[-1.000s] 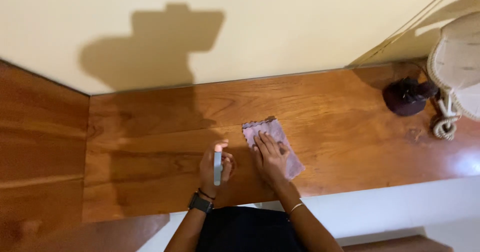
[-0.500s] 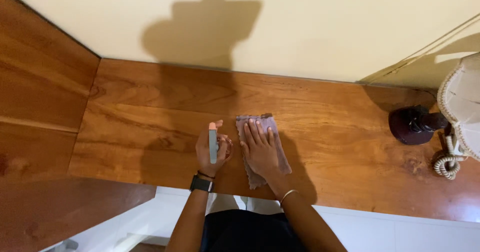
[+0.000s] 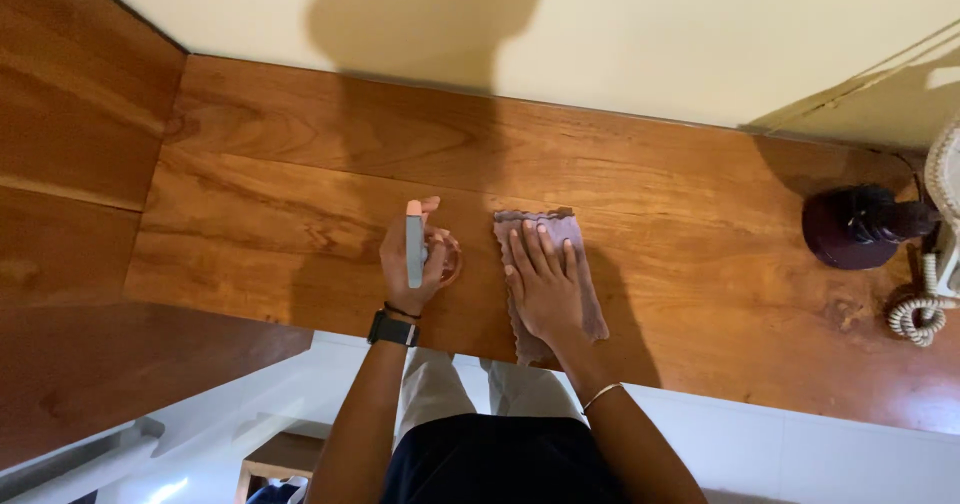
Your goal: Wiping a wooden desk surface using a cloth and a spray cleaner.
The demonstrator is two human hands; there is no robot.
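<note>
Wiping is in hand: the cloth point(image 3: 548, 274) is pressed flat near the desk's point(image 3: 700, 214) front edge by the right hand point(image 3: 545, 286), fingers spread. A bottle point(image 3: 414, 251) is clasped by the left hand point(image 3: 412, 264). Next, steady pressure would be called for.

One cloth point(image 3: 548, 264), one spray bottle point(image 3: 414, 251), probably.

Left hand point(image 3: 418, 259) wraps a slim grey bottle point(image 3: 414, 251); its lower body is hidden in the grip, so its kind is unclear. Right hand point(image 3: 545, 286) covers the middle of the purple cloth point(image 3: 590, 309), whose near corner hangs past the counter point(image 3: 700, 224) edge. White phone point(image 3: 942, 214) cut by right edge, only rim and coiled cord point(image 3: 915, 316) visible. Dark round object point(image 3: 858, 226) too shadowed to identify.
</note>
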